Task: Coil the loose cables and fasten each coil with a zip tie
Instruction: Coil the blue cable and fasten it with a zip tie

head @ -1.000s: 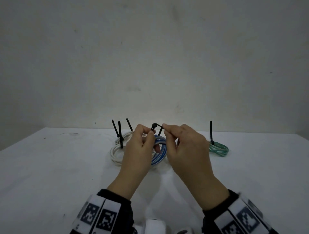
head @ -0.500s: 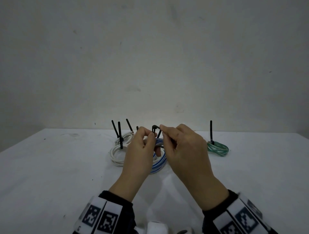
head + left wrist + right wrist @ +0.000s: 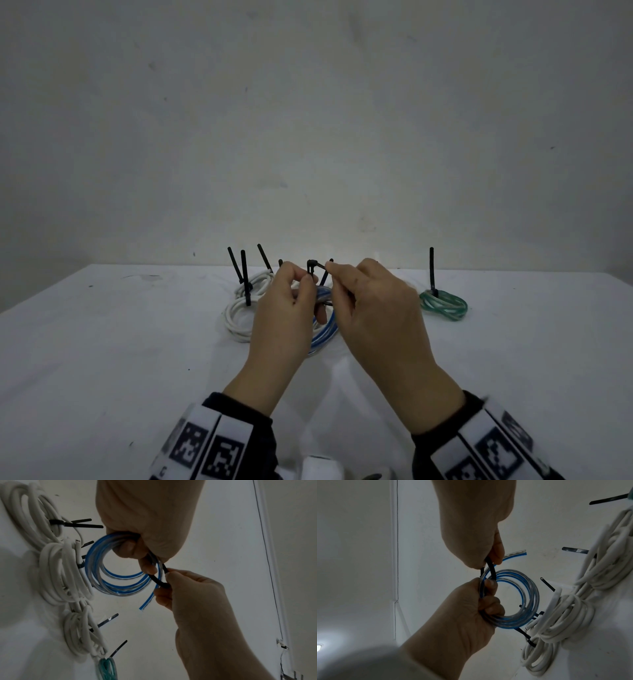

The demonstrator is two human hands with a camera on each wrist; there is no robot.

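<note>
A blue and clear cable coil (image 3: 324, 337) hangs between my hands above the white table (image 3: 102, 342). My left hand (image 3: 304, 281) grips the coil (image 3: 120, 568) at its top, fingers curled through the loop. A black zip tie (image 3: 317, 266) loops around the coil's strands (image 3: 513, 599). My right hand (image 3: 334, 274) pinches the zip tie (image 3: 158, 580) between thumb and forefinger, close to the left fingers. In the right wrist view the zip tie (image 3: 491, 568) runs from my right hand (image 3: 488, 562) down to the left hand (image 3: 488, 588). One loose blue cable end (image 3: 147, 601) sticks out.
Several white cable coils (image 3: 239, 310) with upright black zip tie tails (image 3: 244, 274) lie just behind and left of my hands. A green coil (image 3: 443, 305) with an upright tie tail (image 3: 432, 267) lies at the right. A wall rises behind the table's far edge.
My right fingers have slid slightly left along the zip tie toward the left hand. Both hands keep their grips, and the coil has hardly shifted.
</note>
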